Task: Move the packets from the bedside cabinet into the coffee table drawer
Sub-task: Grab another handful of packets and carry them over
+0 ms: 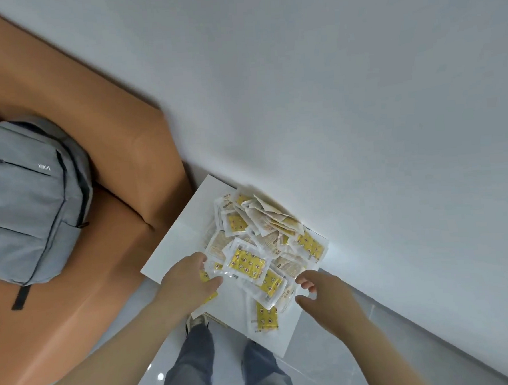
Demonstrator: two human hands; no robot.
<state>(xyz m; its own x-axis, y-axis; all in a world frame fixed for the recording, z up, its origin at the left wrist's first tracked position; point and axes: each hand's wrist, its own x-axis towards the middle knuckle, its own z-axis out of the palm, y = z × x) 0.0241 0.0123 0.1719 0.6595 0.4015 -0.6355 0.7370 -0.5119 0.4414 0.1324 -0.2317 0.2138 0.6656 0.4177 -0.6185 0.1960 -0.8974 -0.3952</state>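
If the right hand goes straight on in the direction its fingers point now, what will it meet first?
Most likely the pile of packets on the bedside cabinet: the right hand is open and points at the pile's near edge. Its height above them is unclear.

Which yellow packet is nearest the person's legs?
The lone yellow packet sticking out of the pile at its near end; all the others lie farther back on the cabinet.
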